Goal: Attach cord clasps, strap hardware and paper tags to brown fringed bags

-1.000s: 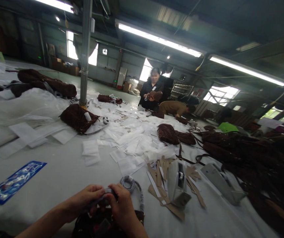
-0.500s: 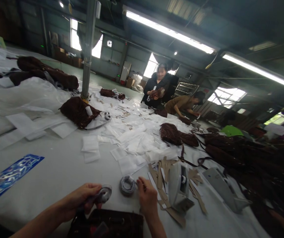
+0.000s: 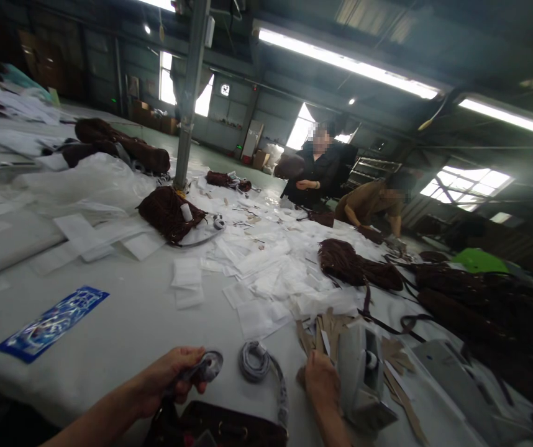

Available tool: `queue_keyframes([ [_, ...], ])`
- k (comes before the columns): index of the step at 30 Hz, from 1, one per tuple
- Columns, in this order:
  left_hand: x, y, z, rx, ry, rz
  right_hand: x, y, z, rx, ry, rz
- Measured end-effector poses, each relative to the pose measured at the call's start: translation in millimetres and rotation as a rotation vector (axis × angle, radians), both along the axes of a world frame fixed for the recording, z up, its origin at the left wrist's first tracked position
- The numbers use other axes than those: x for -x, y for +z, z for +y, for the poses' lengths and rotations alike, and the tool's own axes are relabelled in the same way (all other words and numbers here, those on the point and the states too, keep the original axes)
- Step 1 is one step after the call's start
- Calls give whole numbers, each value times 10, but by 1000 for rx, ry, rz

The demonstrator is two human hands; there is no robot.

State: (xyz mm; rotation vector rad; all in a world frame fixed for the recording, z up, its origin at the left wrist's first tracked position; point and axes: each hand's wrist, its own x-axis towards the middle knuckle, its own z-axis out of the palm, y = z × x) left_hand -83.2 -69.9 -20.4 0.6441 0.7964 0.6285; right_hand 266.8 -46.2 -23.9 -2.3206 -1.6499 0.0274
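The person's left hand (image 3: 180, 375) pinches a grey-wrapped looped strap (image 3: 212, 366) just beyond the dark-brown bag (image 3: 210, 419), near, cut off by the frame. Right hand (image 3: 322, 379) at tan paper strips (image 3: 332, 326), right; fingertips hidden, grip cannot be told.

Over the near bench (image 3: 140, 310), the left grip (image 3: 185, 374) pinches a wrapped strap (image 3: 212, 366) by a dark bag (image 3: 215, 419), the right grip (image 3: 322, 380) at brown strips (image 3: 330, 326).
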Motion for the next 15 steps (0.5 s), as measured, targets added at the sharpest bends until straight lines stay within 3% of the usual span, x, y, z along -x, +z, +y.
queue_keyframes([
  [5,-7,-26,-13,-67,10,16,244,195,-184,-72,-31,243],
  [11,-33,-42,-42,-97,30,44,1125,391,-690,-34,242,1016],
  [15,-51,31,-67,-187,37,88,1547,469,-847,36,311,1135],
])
